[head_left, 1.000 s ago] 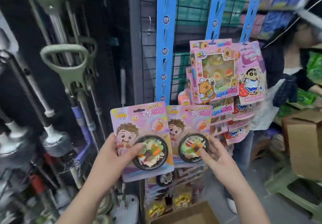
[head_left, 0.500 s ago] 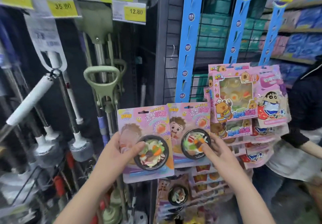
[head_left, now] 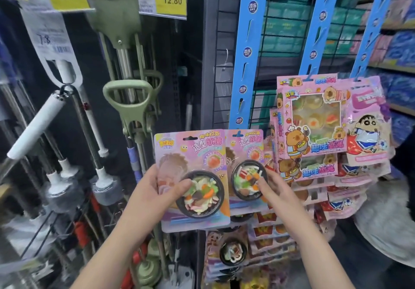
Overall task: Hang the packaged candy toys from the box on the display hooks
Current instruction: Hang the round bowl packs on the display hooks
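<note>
Head view: left hand [head_left: 148, 195] and right hand [head_left: 272, 190] each pinch a light, stiff candy pack [head_left: 193, 176] by its bowl blister — raised at the blue hook strip [head_left: 246, 64] — best steered from the lower edge.

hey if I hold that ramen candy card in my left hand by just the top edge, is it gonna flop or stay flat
Probably stays mostly flat: the ramen candy card looks like stiff printed board, unbent in the left hand. The black bowl blister sits low, so it would likely hang bottom-heavy. Its glossy face may be a bit slippery.
</note>
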A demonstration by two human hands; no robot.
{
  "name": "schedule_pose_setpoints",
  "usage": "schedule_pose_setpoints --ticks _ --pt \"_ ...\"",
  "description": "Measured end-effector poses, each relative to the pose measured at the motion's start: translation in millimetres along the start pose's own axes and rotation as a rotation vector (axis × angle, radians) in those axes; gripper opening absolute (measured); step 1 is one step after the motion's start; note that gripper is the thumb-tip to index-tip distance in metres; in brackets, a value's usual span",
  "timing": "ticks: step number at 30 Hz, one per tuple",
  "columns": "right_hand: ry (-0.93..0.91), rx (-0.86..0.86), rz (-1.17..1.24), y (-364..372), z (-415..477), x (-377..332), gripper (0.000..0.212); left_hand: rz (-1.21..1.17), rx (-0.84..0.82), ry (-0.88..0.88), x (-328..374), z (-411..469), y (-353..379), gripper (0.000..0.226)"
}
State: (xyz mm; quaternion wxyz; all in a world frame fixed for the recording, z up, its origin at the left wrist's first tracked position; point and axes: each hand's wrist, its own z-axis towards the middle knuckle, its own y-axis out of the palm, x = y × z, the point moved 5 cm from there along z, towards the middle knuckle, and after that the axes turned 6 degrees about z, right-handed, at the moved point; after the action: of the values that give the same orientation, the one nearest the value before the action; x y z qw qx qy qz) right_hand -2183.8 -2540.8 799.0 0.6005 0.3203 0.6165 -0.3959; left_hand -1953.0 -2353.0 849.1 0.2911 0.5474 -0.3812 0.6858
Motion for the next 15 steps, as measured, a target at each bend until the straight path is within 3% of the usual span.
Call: schedule_pose_setpoints --ticks 6,15 --pt "0.027 -0.001 0.008 2.6 -3.7 16.8 0.041 0.022 0.027 0.001 -0.4 4.8 2.5 0.052" --pt "-0.057 0.163 -0.031 7.3 -6.5 32.4 0.041 0.047 0.028 -0.015 -0.4 8.0 14.0 0.052"
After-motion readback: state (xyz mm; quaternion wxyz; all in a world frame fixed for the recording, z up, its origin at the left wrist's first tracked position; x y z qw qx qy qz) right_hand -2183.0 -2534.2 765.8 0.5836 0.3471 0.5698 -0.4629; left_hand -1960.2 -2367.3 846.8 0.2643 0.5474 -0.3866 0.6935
